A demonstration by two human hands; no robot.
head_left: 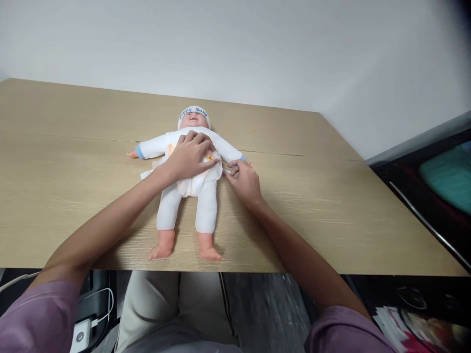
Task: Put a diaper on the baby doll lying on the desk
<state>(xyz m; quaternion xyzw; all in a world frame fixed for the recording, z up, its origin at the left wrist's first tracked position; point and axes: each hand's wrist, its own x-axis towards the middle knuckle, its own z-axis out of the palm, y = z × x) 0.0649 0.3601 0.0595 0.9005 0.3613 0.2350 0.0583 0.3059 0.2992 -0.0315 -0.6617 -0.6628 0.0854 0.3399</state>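
Note:
A baby doll [206, 211] in a white suit with blue cuffs lies on its back, its feet toward me. Its white cap [194, 111] carries blue lettering. Around the doll's hips is a white diaper [192, 186] with a faint printed pattern. My left hand [191, 154] rests palm down across the diaper's front and the belly, its fingers spread and covering part of both. Beside the doll's hip, my right hand [243, 180] pinches a white diaper tab [226, 171]. Another tab [145, 174] sticks out loose on the opposite side.
The doll lies on a light wood table [312, 196], near its front edge. A pale wall [221, 49] rises behind. At the right stands a dark cabinet [415, 181] with a teal item. Below the edge are a white charger [81, 336] with a cable and some papers [397, 323].

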